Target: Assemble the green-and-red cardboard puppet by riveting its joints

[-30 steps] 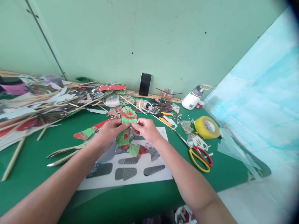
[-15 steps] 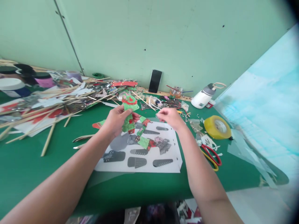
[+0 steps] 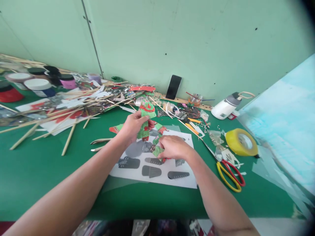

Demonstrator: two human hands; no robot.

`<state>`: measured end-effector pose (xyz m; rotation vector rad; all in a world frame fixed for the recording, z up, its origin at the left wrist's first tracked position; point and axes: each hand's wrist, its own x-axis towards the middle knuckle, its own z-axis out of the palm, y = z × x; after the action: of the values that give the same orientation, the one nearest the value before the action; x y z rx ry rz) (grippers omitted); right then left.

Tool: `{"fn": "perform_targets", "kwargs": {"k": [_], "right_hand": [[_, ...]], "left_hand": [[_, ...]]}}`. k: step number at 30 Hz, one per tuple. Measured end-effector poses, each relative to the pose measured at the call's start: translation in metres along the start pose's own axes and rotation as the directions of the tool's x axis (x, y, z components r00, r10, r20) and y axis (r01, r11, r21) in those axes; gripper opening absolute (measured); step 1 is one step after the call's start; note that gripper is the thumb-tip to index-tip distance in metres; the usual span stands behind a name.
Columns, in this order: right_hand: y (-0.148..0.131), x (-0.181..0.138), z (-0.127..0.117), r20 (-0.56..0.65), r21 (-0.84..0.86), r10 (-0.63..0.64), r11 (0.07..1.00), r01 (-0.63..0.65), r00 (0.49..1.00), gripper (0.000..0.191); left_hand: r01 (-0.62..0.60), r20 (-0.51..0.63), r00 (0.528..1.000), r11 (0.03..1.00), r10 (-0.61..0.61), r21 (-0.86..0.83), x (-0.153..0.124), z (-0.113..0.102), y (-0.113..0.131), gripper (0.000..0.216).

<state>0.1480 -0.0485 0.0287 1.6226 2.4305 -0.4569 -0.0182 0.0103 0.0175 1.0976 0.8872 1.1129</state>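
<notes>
The left hand (image 3: 135, 127), near mid-frame, clamps a green-and-red painted cutout (image 3: 147, 113) between thumb and fingers. Just right, the right hand (image 3: 174, 147) bends its fingers over a green cutout (image 3: 157, 150); whether they grip, I cannot tell. Beneath lies a printed sheet (image 3: 164, 168); scissors (image 3: 220, 160) rest lower right.
</notes>
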Motion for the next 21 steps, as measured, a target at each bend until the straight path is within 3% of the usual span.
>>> {"fn": "perform_targets", "kwargs": {"k": [2, 4, 7, 9, 11, 16, 21], "right_hand": [[0.008, 0.001, -0.001, -0.015, 0.172, -0.028, 0.985, 0.030, 0.999, 0.023], [0.018, 0.001, -0.002, -0.062, 0.423, -0.082, 0.901, 0.101, 0.995, 0.020], [0.032, 0.002, -0.004, -0.260, 0.773, -0.026, 0.593, 0.224, 0.965, 0.027], [0.035, 0.005, -0.003, -0.350, 0.879, 0.139, 0.391, 0.273, 0.926, 0.032], [0.034, 0.012, 0.002, -0.359, 0.915, 0.257, 0.286, 0.285, 0.897, 0.036], [0.028, 0.023, 0.012, -0.309, 0.942, 0.321, 0.232, 0.243, 0.895, 0.039], [0.029, 0.020, 0.011, -0.328, 0.927, 0.298, 0.286, 0.244, 0.897, 0.038]], "left_hand": [[0.009, 0.012, 1.000, 1.000, -0.009, 0.015, -0.001, 0.001, 0.000, 0.015], [0.036, 0.014, 0.999, 0.999, -0.036, 0.019, 0.000, 0.001, -0.001, 0.015], [0.106, 0.035, 0.994, 0.994, -0.106, -0.017, 0.000, 0.001, -0.003, 0.014], [0.154, 0.060, 0.987, 0.987, -0.151, -0.043, -0.001, 0.003, -0.004, 0.015], [0.185, 0.083, 0.980, 0.980, -0.180, -0.066, -0.003, 0.004, -0.004, 0.016], [0.208, 0.146, 0.971, 0.972, -0.191, -0.109, -0.009, 0.003, 0.001, 0.017], [0.216, 0.130, 0.970, 0.973, -0.205, -0.077, -0.012, 0.006, 0.007, 0.020]]}}
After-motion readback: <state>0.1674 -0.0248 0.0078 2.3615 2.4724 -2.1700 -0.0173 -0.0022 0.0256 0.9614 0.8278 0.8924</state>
